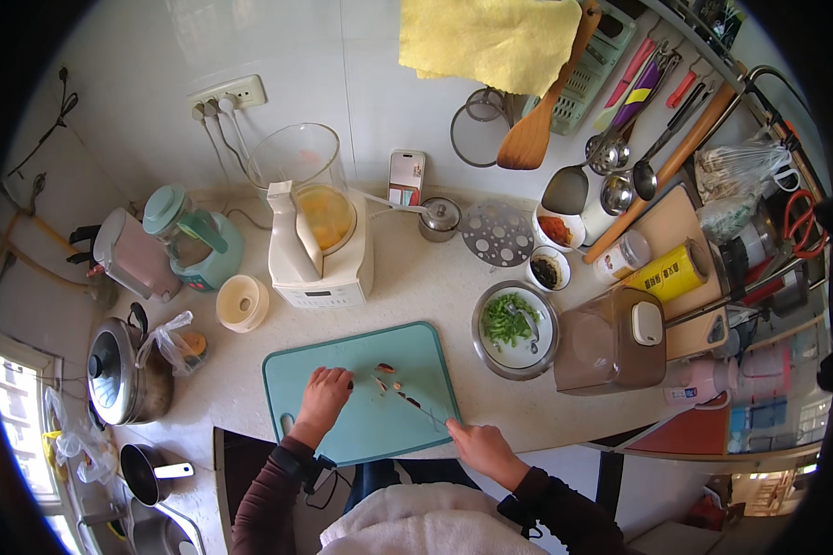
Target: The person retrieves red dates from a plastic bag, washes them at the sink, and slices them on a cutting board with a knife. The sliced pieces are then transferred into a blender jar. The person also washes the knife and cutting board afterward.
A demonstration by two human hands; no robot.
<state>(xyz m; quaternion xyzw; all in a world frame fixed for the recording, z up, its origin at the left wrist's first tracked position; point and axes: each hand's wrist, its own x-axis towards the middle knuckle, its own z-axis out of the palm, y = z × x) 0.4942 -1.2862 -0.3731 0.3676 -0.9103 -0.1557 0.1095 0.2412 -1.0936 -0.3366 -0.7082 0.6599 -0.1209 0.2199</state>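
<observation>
A teal cutting board (305, 356) lies near the counter's front edge. My right hand (483, 450) grips a knife (424, 411) by its handle, the thin blade slanting up and left over the board. Small brown pieces with dark edges (385, 368) lie scattered by the blade tip; their kind is unclear. Left of them, my left hand (326, 396) is closed above the board, with a small dark bit at its fingertips that I cannot make out. To the board's right stands a metal bowl (479, 350) with chopped greens (509, 319) and a spoon in it.
A cream blender (324, 294) stands behind the board, beside a funnel-shaped cup (242, 303). At left are a lidded pot (137, 375) and a small black pan (142, 472). A brown container (602, 347) stands right of the bowl, with small bowls (548, 270) behind. Utensils hang at upper right.
</observation>
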